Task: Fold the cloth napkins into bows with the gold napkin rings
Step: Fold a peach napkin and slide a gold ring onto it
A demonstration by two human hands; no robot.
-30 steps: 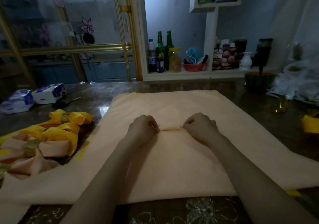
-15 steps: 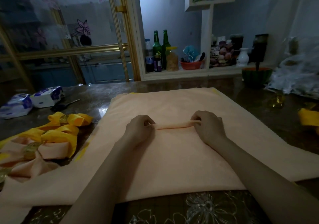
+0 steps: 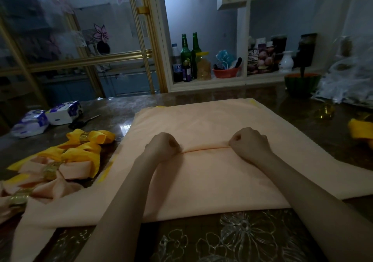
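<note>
A peach cloth napkin (image 3: 212,181) lies spread flat on the dark table, with a yellow one showing at its corners underneath. My left hand (image 3: 163,146) and my right hand (image 3: 249,141) each pinch a thin pleat of the peach cloth that runs between them across the napkin's middle. At the left lie finished bows: a yellow bow (image 3: 88,138) and peach bows (image 3: 66,169), each cinched by a gold napkin ring (image 3: 50,170). Loose gold rings (image 3: 325,111) sit at the right.
Two tissue packs (image 3: 48,116) and dark scissors (image 3: 82,122) lie at the far left. A folded yellow napkin (image 3: 361,130) is at the right edge, a watermelon-patterned bowl (image 3: 301,83) and plastic bags behind it. Bottles (image 3: 185,60) stand on the back shelf.
My hands moved apart along the pleat; the raised fold that was rounder half a second ago is now pressed into a thin, longer crease.
</note>
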